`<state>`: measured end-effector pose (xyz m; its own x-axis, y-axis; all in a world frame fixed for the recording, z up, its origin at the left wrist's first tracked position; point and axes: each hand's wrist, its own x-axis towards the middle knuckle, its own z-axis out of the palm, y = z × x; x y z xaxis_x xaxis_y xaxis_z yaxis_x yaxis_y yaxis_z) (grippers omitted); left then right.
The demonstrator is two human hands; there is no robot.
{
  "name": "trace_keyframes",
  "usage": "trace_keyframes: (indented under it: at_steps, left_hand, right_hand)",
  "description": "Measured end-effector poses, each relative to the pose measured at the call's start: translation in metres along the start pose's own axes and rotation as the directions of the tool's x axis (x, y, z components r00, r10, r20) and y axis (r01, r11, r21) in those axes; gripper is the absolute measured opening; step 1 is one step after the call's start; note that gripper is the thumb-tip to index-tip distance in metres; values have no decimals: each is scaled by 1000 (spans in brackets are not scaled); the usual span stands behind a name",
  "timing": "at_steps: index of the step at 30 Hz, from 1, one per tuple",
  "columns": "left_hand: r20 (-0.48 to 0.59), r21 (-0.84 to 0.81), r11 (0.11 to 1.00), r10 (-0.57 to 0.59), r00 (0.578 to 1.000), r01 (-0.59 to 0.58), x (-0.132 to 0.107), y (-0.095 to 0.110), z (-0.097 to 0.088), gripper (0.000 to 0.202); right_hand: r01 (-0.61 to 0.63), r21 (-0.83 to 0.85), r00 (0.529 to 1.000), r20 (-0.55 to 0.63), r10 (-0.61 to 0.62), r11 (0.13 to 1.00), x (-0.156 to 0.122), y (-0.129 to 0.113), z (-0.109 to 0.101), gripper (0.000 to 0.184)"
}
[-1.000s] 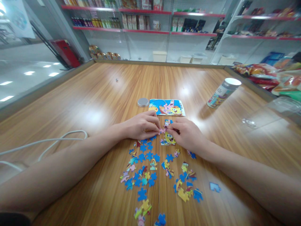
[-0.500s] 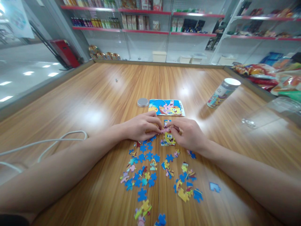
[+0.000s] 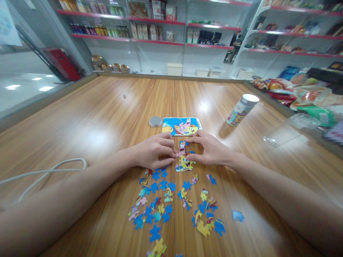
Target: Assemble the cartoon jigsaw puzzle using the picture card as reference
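A small joined section of a cartoon jigsaw puzzle [image 3: 184, 163] lies flat between my hands, with a pink figure above a yellow one. My left hand [image 3: 157, 151] is at its left edge, fingers curled and tips close together on a pink jigsaw piece, mostly hidden by them. On the other side, my right hand [image 3: 211, 148] has thumb and forefinger spread apart. Its thumb touches the yellow part and its forefinger is near the top edge. Loose jigsaw pieces [image 3: 154, 232], mostly blue and yellow, are scattered nearer to me. The picture card [image 3: 182, 126] lies just beyond my hands.
A round metal lid [image 3: 155, 121] sits left of the card. A printed canister [image 3: 242, 110] stands at the right, near a clear plastic container [image 3: 291, 128]. A white cable [image 3: 59, 164] loops at the left. Packaged goods [image 3: 284, 89] lie past the right edge; shelves [image 3: 158, 43] stand behind.
My right thumb and forefinger have spread from a pinch, opening over the joined section. My left hand stays at its left edge. The whole view has shifted slightly.
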<state>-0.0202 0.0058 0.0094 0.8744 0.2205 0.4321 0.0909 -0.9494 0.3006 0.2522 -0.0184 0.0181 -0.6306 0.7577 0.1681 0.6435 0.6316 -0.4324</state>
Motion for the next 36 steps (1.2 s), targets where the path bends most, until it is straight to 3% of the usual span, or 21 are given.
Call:
trace_keyframes:
  at_steps: [2,4,10,16,36]
  left_hand:
    - [7,6,1000,-1,1000,1,0,0,0,9]
    - [12,8,1000,-5,1000,5,0,0,0,8]
    - [11,27,1000,-6,1000,5,1,2,0,13]
    - [0,154,988,-34,999,34,5,11,4,30]
    - [14,120,993,-2,1000,0,5,10,7,22]
  right_hand:
    - [56,25,992,113,-58,998,-2,1,-9,86]
    - [72,31,983,166,-76,997,-3,4,-14,98]
    - [78,24,982,172,-81,997,-1,8,-14,81]
    - [68,6,983,170,-69,998,0,8,-13,73]
    - [67,-30,981,183,-61,997,1,5,-16,58]
